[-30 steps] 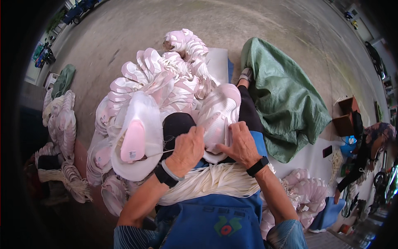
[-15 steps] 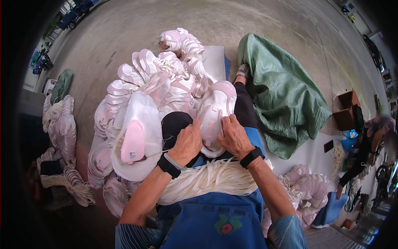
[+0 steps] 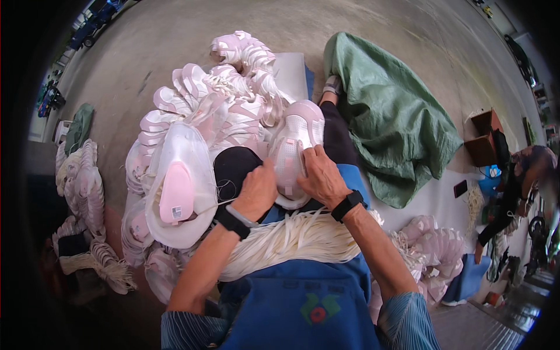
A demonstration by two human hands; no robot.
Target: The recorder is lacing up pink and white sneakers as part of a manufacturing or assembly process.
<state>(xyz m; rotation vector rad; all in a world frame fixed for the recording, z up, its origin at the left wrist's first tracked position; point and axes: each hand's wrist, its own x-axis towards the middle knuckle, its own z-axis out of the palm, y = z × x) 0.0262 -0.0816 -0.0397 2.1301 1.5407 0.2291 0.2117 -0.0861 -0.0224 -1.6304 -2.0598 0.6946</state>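
Observation:
A white and pink shoe upper [image 3: 300, 123] lies across my lap, its rounded toe pointing away from me. My right hand [image 3: 325, 178] pinches its right edge beside the eyelet strip. My left hand [image 3: 256, 189], slightly blurred, is closed next to the left edge; its fingertips are turned away, so what it grips is hidden. A thin pale strand runs out near the left wrist. Across my thighs rests a thick bundle of cream shoelaces [image 3: 297, 236]. By my left knee stands a white padded upper [image 3: 158, 219] with a pink oval patch [image 3: 177, 192].
Nested pink and white uppers [image 3: 166, 111] are heaped at the left and ahead. A green tarpaulin [image 3: 391, 116] is bunched at the right, with a phone [image 3: 460, 188] beyond it. More uppers [image 3: 434, 251] lie at the lower right. Another person [image 3: 507, 198] works at the far right.
My left hand has shifted slightly away from the shoe upper's edge. My right hand stays on the upper. The whole view has moved a little.

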